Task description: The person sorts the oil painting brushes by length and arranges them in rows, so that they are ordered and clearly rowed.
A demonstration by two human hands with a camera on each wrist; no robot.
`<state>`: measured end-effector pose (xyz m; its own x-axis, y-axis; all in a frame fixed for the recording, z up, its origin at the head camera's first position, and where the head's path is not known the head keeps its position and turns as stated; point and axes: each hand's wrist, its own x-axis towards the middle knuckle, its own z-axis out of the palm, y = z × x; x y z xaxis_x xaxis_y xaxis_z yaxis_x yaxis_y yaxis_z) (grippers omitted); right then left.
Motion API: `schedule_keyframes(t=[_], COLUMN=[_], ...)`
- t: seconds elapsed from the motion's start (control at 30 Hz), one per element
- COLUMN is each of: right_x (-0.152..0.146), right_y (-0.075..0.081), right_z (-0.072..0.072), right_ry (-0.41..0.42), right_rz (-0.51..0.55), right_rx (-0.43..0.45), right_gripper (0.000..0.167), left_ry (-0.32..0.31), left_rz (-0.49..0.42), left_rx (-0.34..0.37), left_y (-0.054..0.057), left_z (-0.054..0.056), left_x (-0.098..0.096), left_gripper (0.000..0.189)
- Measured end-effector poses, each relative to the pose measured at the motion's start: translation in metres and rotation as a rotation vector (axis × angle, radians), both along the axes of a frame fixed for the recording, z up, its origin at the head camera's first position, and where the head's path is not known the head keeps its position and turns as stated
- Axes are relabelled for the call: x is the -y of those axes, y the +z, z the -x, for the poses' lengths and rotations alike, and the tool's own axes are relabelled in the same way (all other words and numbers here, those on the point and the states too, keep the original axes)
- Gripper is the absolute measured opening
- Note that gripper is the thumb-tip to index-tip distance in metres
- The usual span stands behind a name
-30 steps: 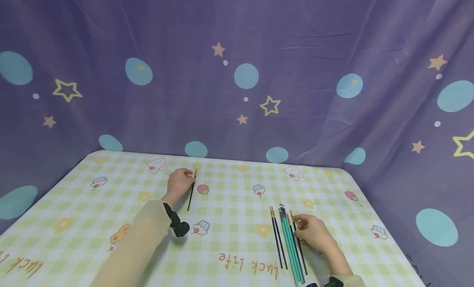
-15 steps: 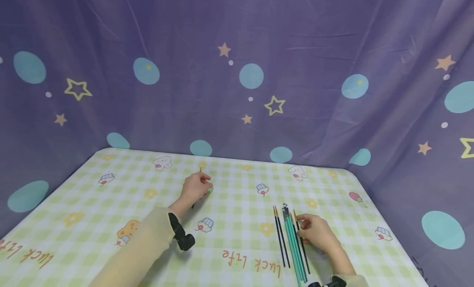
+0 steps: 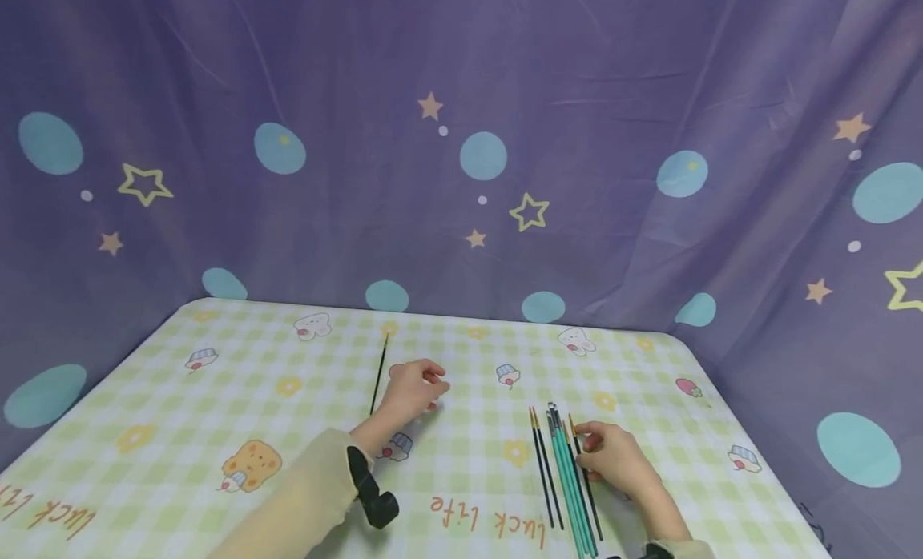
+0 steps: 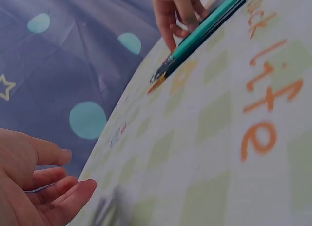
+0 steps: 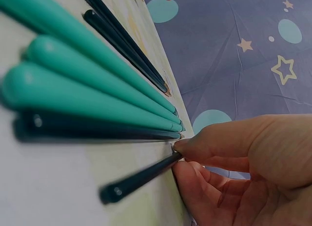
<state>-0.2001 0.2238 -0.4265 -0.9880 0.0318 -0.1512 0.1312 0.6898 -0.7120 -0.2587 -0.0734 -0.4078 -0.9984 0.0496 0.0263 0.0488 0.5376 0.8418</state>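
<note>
My left hand [image 3: 413, 392] hovers over the tablecloth with loosely bent fingers and nothing in them. Just left of it lies a single thin black paintbrush [image 3: 379, 373], its lower end hidden behind the wrist. At the right, my right hand [image 3: 614, 461] pinches a black paintbrush [image 5: 141, 179] between thumb and fingers, seen closely in the right wrist view. Beside that brush lie teal-handled paintbrushes [image 3: 570, 479] in a close row, with another black paintbrush [image 5: 97, 127] along them. Two more black paintbrushes [image 3: 546, 467] lie slightly apart on the row's left.
A green-and-white checked tablecloth [image 3: 288, 419] with printed cakes, flowers and lettering covers the table. Behind it hangs a purple curtain [image 3: 598, 247] with blue dots and stars. A black wrist strap [image 3: 368, 487] sits on the left sleeve.
My left hand has let go of the single black paintbrush, which stays on the cloth, and has moved right and nearer. The right hand keeps its place at the brush row.
</note>
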Motion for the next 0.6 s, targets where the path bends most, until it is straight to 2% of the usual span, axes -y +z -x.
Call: schedule_keyframes(t=[0.2,0.43,0.6], right_x=[0.001,0.001,0.0], right_y=[-0.001,0.0,0.0], right_z=[-0.001,0.0,0.0], right_ry=[0.004,0.0,-0.003], right_rz=[0.003,-0.024,-0.023], right_rx=[0.007,0.024,0.025], right_gripper=[0.043,0.043,0.043], left_ry=[-0.059,-0.102,-0.146], left_rz=[-0.07,-0.13,-0.155], left_rx=[0.01,0.06,0.071], left_y=[-0.001,-0.01,-0.015], left_z=[-0.013,-0.021,-0.028], left_x=[-0.017,-0.043,-0.063], left_gripper=[0.025,0.025,0.025])
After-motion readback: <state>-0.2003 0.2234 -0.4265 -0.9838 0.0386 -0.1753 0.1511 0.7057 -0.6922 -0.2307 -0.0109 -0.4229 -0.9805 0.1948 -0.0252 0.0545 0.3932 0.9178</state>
